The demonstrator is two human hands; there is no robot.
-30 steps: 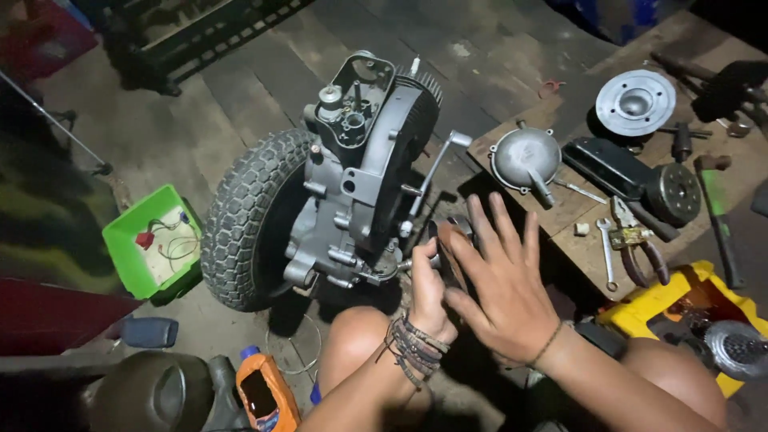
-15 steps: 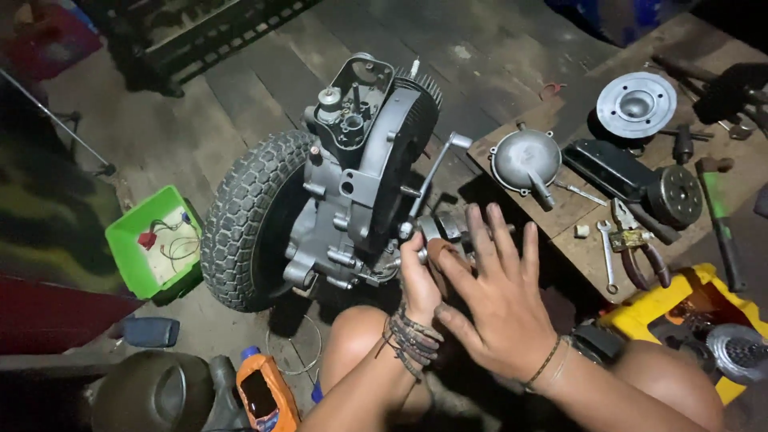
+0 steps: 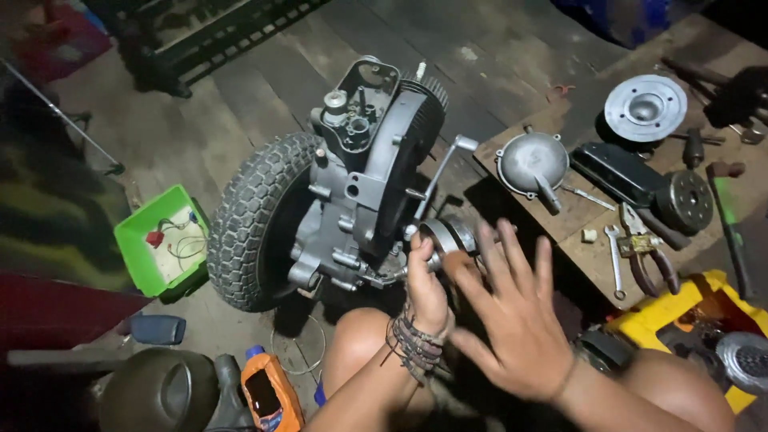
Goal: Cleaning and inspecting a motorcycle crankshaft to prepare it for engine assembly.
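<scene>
the left hand [image 3: 426, 288], with dark cord bracelets stacked on its wrist, is closed around a round metal part [image 3: 450, 236] with a bright rim, held against the lower right side of the engine [image 3: 360, 184]. the right hand [image 3: 516, 320] is spread flat, fingers fanned and gripping nothing, its fingertips just beside the same round part.

the engine is a dark cast-metal block standing upright on a worn plank floor, ribbed with cooling fins along its upper right edge and studded with bolts and bosses. a thin bright kick lever [image 3: 440, 180] slants up from its right side. at its left sits a small tire [image 3: 256, 220] with a chunky, knobbly rubber tread.

on a bare wooden board [image 3: 588, 220] to the right lie a domed grey metal cover [image 3: 532, 162], a shiny dished disc [image 3: 645, 107], a long black cover [image 3: 620, 174], a dark round finned part [image 3: 685, 200], a small wrench [image 3: 614, 260] and pliers [image 3: 650, 256] with reddish handles. a yellow plastic tray [image 3: 664, 316] sits at lower right.

left of the tire is a square green plastic tub [image 3: 132, 240] holding thin wires. at the bottom edge stands an orange bottle [image 3: 270, 392] beside a dull rounded tank [image 3: 160, 392].
</scene>
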